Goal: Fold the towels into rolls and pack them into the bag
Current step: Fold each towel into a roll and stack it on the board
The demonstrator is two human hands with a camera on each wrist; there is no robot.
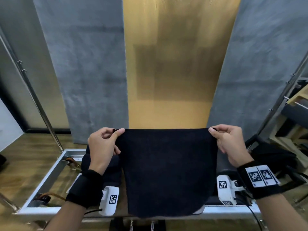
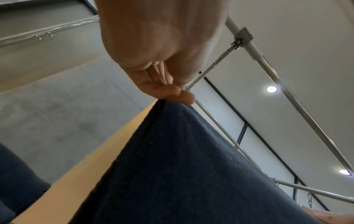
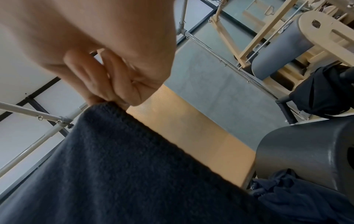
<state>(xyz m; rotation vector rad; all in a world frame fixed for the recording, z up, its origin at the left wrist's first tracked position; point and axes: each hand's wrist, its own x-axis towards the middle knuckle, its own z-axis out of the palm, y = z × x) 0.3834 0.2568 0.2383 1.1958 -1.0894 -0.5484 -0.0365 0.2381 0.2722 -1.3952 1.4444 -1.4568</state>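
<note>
1. While it hangs spread above the metal-framed bed (image 1: 50, 170), the dark towel (image 1: 166, 172) is held by its 2 top corners.
2. The left hand (image 1: 104, 147) pinches the left corner.
3. The right hand (image 1: 231, 144) pinches the right corner.

a pilates studio: metal-framed reformer bed (image 1: 50, 167), wooden apparatus (image 3: 287, 22), grey mats (image 1: 86, 72).

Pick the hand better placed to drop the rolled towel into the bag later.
Right, probably. Both hands pinch the dark towel's top corners alike, left hand, right hand, but the black bag sits beside the right wrist.
</note>
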